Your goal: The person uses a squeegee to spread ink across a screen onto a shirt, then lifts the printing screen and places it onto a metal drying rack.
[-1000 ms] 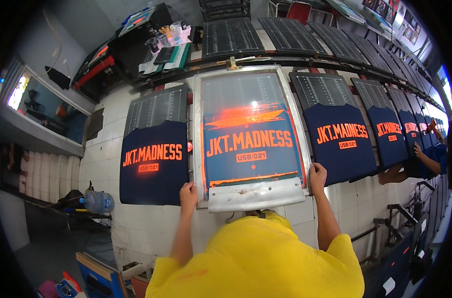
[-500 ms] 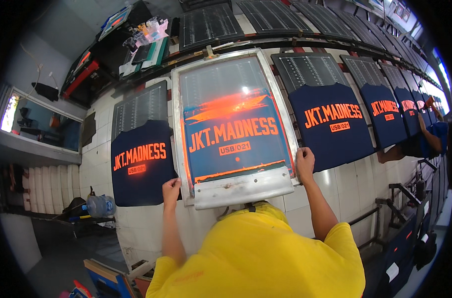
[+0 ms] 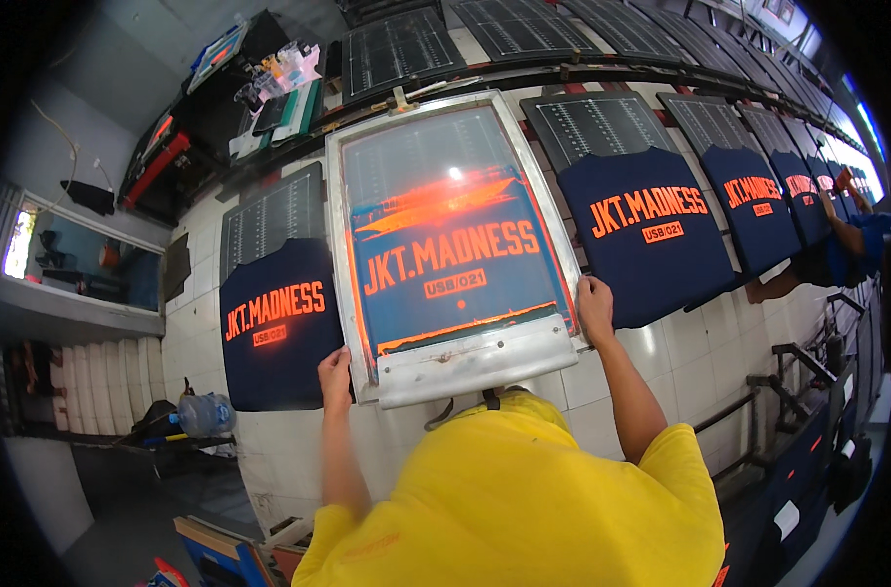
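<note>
In front of me lies a silk-screen frame [image 3: 340, 245] with a pale metal rim. Its mesh shows orange lettering and a smear of orange ink over dark navy cloth. Across the near end rests a wide metal squeegee [image 3: 475, 367], an orange ink line along its far edge. My left hand [image 3: 335, 379] is closed at the frame's lower left side, beside the hem of a navy T-shirt [image 3: 274, 367]. My right hand [image 3: 596, 311] is closed at the lower right side, near another navy printed T-shirt [image 3: 651, 269]. Both hands' fingertips are partly hidden.
More printed navy shirts [image 3: 754, 240] lie on black boards in a row to the right, where another person's arm [image 3: 846, 201] shows. Black boards [image 3: 397, 54] line the far side. Cups [image 3: 291, 68] stand at far left; a water bottle [image 3: 206, 416] is at left.
The view has shifted slightly, so the frame and shirts sit a little differently in the picture. Both hands stay at the frame's sides, and the squeegee stays at its near end.
</note>
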Demonstrator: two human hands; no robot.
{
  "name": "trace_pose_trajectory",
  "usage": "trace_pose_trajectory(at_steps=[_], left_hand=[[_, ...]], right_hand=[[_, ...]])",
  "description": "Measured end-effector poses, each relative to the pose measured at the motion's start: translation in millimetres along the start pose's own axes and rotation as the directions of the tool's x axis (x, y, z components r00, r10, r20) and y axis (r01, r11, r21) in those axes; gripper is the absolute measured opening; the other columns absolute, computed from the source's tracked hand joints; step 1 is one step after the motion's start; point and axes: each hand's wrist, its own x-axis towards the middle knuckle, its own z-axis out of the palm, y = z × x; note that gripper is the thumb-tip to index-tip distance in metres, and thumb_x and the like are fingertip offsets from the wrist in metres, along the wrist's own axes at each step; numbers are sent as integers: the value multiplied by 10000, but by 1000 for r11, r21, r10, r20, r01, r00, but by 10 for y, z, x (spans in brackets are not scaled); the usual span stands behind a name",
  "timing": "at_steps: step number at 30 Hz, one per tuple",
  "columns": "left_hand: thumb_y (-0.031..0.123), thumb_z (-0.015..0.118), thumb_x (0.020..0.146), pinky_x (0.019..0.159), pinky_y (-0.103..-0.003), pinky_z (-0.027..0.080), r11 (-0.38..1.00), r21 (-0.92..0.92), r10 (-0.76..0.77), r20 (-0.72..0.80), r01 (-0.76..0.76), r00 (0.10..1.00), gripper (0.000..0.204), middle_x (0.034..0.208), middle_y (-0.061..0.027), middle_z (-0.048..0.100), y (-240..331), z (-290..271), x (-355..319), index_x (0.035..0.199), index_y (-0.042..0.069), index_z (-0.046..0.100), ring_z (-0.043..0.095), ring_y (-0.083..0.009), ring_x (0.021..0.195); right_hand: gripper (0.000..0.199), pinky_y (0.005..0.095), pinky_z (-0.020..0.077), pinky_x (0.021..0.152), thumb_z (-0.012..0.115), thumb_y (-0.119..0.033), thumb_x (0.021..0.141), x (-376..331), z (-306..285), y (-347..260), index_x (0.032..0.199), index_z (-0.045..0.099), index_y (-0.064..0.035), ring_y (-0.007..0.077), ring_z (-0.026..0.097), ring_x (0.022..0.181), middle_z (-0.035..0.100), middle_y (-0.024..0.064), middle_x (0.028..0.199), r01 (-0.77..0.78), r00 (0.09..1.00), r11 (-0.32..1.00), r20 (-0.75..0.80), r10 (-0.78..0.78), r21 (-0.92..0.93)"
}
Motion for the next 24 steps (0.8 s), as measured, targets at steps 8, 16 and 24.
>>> trace_pose_trajectory(at_steps=[8, 16, 24], left_hand=[[189, 582, 976, 799, -285, 485, 983, 130, 153, -192, -130, 969, 332, 971, -102, 698, 227, 45, -252, 1101, -108, 660, 621, -139, 873], [227, 544, 982, 667, -282, 496, 984, 95, 172, -272, -151, 947, 317, 830, -64, 670, 649, -662, -770, 1007, -54, 689, 627, -142, 721], [267, 542, 997, 554, -268, 478, 914, 373, 335, -481, -156, 811, 333, 783, -71, 658, 157, -1811, -1235, 916, -23, 684, 614, -141, 627]], right_hand=[[379, 335, 464, 737, 544, -269, 962, -23, -145, -146, 956, 674, 88, 157, 604, 788, 680, 154, 802, -172, 975, 984, 138, 175, -36], [330, 350, 469, 715, 553, -245, 945, -507, 386, -483, 987, 673, 60, 173, 593, 731, 681, 150, 788, -111, 981, 948, 186, 57, 298], [313, 336, 465, 737, 515, -226, 972, -914, 958, -983, 1003, 647, 55, 194, 582, 757, 655, 143, 807, -100, 883, 940, 464, -67, 325]])
